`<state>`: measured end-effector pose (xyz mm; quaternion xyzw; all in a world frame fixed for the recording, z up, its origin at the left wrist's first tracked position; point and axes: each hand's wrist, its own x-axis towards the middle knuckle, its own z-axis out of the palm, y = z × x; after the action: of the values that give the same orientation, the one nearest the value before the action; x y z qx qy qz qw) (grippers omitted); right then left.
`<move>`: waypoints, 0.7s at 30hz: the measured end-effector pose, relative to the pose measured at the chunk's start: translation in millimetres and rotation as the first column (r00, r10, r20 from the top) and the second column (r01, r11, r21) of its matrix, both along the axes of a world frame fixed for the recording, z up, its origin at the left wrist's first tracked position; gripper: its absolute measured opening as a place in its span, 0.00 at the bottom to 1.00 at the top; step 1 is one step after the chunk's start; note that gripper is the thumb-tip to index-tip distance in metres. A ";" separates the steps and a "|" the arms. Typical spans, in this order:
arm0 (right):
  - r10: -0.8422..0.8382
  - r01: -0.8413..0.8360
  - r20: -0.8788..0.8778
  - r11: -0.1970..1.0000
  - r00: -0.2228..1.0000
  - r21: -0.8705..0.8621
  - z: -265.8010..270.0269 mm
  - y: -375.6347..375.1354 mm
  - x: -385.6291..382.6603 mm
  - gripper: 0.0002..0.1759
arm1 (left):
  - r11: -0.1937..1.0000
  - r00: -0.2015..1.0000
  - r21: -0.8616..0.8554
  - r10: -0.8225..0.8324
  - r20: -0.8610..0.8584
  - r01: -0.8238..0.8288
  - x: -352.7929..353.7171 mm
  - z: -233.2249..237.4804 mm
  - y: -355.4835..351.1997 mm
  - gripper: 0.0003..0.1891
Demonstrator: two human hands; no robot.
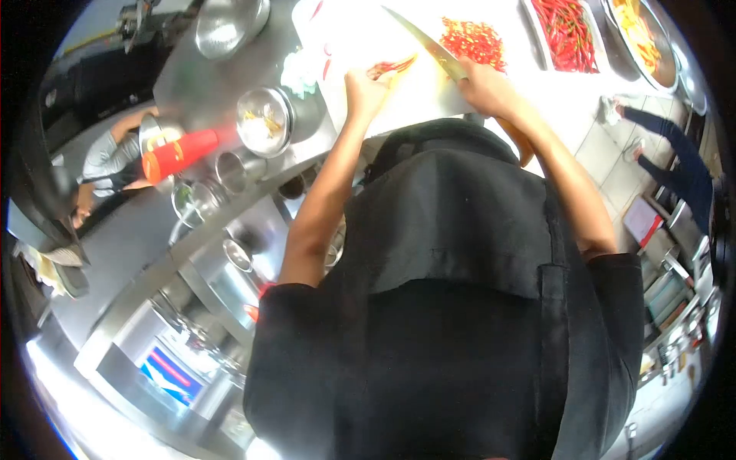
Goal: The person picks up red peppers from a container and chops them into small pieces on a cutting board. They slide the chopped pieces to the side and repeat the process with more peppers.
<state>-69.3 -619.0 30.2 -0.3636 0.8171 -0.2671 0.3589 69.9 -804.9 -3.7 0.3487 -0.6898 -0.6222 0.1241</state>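
At the top of the view, my right hand (488, 90) is closed around the handle of a kitchen knife (423, 37), its blade pointing up and left over the white cutting board (349, 34). My left hand (366, 90) rests on the board with its fingers closed on a few red chillies (389, 69). These chillies lie to the left of the blade and apart from it. A heap of chopped red chillies (477, 46) sits on the board just beyond my right hand. Some fingertips are hard to make out in the glare.
Right of the board stand a white tray (543, 38) of whole red chillies and a metal bowl (668, 65) of yellow strips. Metal bowls (230, 29) and a red bottle (180, 156) are on the left. Another person (115, 157) is at far left; someone's legs (671, 146) show right.
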 end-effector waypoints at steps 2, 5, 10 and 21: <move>-0.009 0.008 0.033 1.000 0.999 0.029 14.0 -7.3 1.0 0.17 | 0.903 0.993 -0.414 -0.106 0.047 0.116 4.7 7.4 7.8 0.10; -0.011 0.023 -0.133 0.996 0.991 0.089 8.7 -16.2 8.3 0.17 | 0.686 0.970 -0.695 -0.065 0.235 0.215 11.4 23.9 11.7 0.14; 0.002 0.016 -0.185 0.995 0.983 0.097 1.9 -14.0 16.1 0.23 | 0.445 0.991 -0.891 -0.125 0.041 0.093 15.3 18.2 6.1 0.13; 0.156 -0.084 -0.356 0.974 0.921 0.208 37.2 -9.8 30.6 0.13 | 0.802 0.968 -0.586 -0.225 -0.113 0.118 -6.6 8.1 30.9 0.11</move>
<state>-38.6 -628.9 67.4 -0.4214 0.8677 -0.0925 0.2469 63.3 -774.0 4.4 0.1745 -0.8601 -0.4221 0.2272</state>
